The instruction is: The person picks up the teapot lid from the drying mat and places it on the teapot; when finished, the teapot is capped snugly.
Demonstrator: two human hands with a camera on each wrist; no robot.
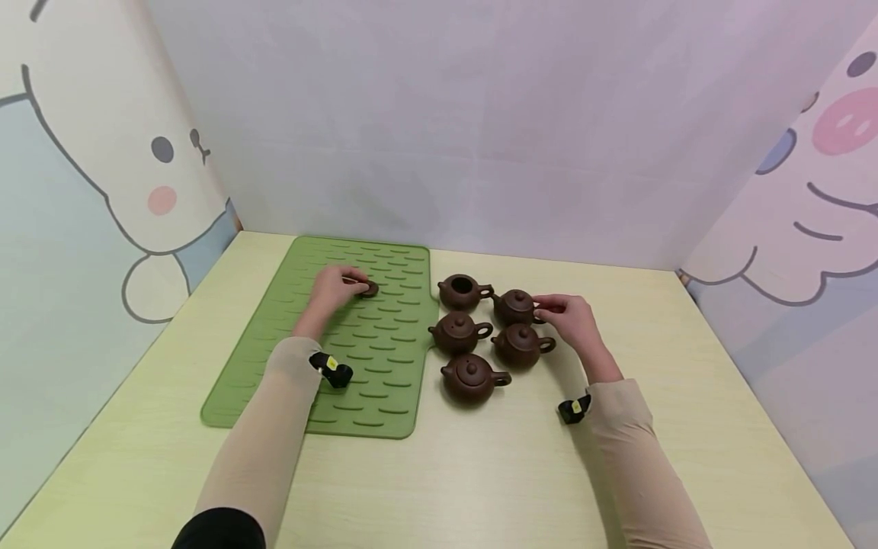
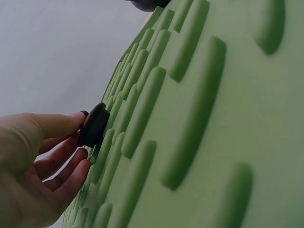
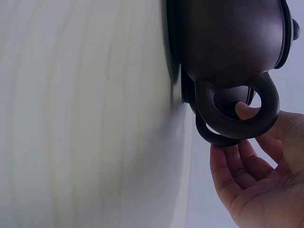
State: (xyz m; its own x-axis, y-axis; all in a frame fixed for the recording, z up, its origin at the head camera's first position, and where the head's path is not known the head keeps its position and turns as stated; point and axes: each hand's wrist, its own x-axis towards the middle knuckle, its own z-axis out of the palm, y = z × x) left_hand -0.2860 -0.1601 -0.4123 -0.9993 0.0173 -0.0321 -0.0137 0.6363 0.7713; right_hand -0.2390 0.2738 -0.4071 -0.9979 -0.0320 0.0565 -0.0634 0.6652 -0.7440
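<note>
Over the green ridged mat (image 1: 384, 371), my left hand (image 1: 332, 291) pinches a small dark brown teapot lid (image 1: 371, 290) by its knob. The left wrist view shows the lid (image 2: 94, 126) tilted on edge in that frame, its rim right at the mat's ridges. My right hand (image 1: 571, 320) holds the handle of the back right teapot (image 1: 513, 308), thumb and fingers on either side of it. A nearer teapot (image 3: 228, 38) partly hides that grip in the right wrist view. At the back left of the group, one teapot (image 1: 453, 294) has no lid and its round opening shows.
Three more lidded brown teapots stand close together: one in the middle left (image 1: 456, 334), one on the right (image 1: 518, 347) and one in front (image 1: 470, 381). They sit on a pale wooden table (image 1: 521, 480), just right of the mat. A plain pale backdrop (image 1: 446, 152) rises behind.
</note>
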